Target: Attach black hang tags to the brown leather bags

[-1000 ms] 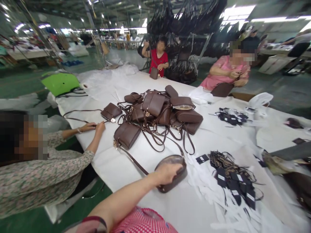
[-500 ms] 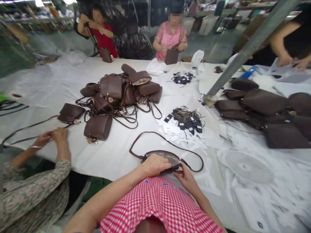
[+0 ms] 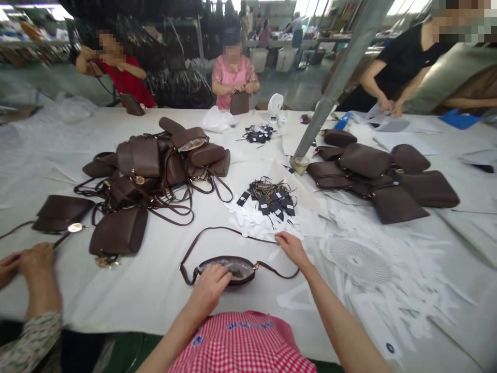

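Note:
In front of me a dark brown handbag (image 3: 248, 280) sits on the white-covered table, its mouth open and a pale lining showing. My left hand (image 3: 212, 287) grips the bag's near left side, with fingers over the rim and partly inside. The bag's thin strap (image 3: 217, 229) loops away across the table. Over the strap's far right stretch is my right hand (image 3: 291, 247), fingers loosely bent and apart from the bag, with nothing visible in them. Just beyond it lies a pile of black tags (image 3: 272, 199) with white slips (image 3: 248, 220) around it.
Brown handbags are heaped (image 3: 140, 160) at left, and more brown bags (image 3: 368, 166) lie at right. A metal post (image 3: 334, 88) rises from the table. A white fan (image 3: 357, 259) stands at right. A co-worker's hands (image 3: 34, 264) work at left; other people stand across the table.
My right hand has left the bag's right edge and moved forward over the strap. My left hand stays on the bag's rim. The view has tilted up and shifted right.

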Available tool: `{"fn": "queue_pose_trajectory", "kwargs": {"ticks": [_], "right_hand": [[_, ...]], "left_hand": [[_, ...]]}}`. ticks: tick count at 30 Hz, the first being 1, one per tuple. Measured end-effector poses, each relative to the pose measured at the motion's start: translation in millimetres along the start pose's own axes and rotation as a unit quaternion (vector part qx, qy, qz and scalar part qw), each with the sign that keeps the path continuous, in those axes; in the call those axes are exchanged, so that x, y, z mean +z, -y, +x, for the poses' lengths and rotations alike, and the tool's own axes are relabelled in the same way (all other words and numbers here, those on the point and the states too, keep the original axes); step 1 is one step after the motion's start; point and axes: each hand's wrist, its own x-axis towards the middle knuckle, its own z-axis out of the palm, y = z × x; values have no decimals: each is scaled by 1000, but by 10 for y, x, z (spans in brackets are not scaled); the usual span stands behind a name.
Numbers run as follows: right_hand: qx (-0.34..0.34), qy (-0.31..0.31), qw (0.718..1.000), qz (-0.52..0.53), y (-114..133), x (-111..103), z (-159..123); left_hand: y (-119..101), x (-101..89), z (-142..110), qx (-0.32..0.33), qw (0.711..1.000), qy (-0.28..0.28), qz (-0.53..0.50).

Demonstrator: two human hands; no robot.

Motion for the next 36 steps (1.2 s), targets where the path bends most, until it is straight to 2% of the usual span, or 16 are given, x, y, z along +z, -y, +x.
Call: {"fn": "queue_pose_trajectory", "kwargs": {"ticks": [2, 5, 8, 10, 13, 16, 18, 21, 23, 26, 28, 30, 32, 36], "right_hand": [[31, -30, 995, -87, 29, 10, 361], [80, -60, 986, -131, 53, 168, 766], [100, -63, 983, -141, 10, 348, 966], [97, -61, 985, -130, -55, 390, 1026], [65, -67, 992, -85, -165, 270, 1073], [11, -90, 995, -31, -210, -21, 1046], [-40, -117, 992, 23, -164, -249, 950], [-101, -150, 965, 189, 26, -549, 685], [-81, -139, 935, 315, 201, -684, 453], [-33, -79, 900, 427, 460, -749, 60], [-28, -36, 892, 450, 601, -693, -216], [-22, -5, 899, 437, 708, -567, -484], [-11, 1, 910, 414, 787, -395, -731], [-3, -10, 919, 393, 892, -50, -1111]], "left_hand": [[22, 5, -52, 26, 998, -58, 18], [42, 21, -88, 43, 990, -125, 50], [42, 38, -59, 32, 987, -143, 70], [42, 43, -15, 15, 988, -142, 67], [48, 41, 47, -1, 989, -137, 56], [54, 41, 81, -11, 989, -137, 56], [52, 51, 93, -22, 989, -132, 59], [47, 78, 121, -37, 991, -112, 66], [47, 92, 153, -46, 992, -97, 63], [48, 89, 202, -65, 993, -86, 41], [52, 68, 213, -76, 993, -80, 30], [65, 36, 196, -76, 994, -76, 30], [86, -2, 149, -79, 993, -87, 25], [174, -28, 8, -129, 979, -155, -5]]}}
